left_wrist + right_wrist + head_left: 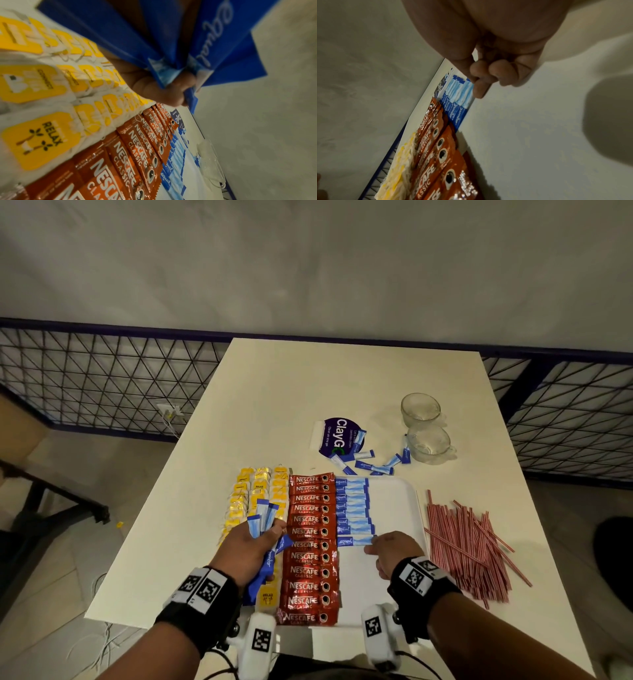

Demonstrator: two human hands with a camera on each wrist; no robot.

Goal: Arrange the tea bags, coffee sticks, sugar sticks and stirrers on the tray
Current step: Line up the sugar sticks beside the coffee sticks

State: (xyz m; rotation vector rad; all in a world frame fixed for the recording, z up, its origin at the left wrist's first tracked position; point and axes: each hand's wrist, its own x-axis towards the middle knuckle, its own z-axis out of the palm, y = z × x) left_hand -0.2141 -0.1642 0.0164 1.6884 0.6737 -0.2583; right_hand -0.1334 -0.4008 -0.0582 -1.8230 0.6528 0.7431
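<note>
1. Tray point(394, 501): white, flat on the table's near half.
2. Tea bags point(255, 494): yellow-tagged, in rows along the tray's left edge.
3. Coffee sticks point(310, 546): red Nescafé sachets in one column, far edge to near edge.
4. Sugar sticks point(352, 510): blue, stacked in a column right of the coffee; more lie scattered point(373, 465) beyond the tray's far edge.
5. Stirrers point(466, 546): red-striped, heaped off the tray's right edge.

Tray point(394, 491): tea bags point(255, 494) left, coffee sticks point(310, 546) middle, sugar sticks point(352, 508) right; stirrers point(462, 546) beside tray on table point(291, 392).
</note>
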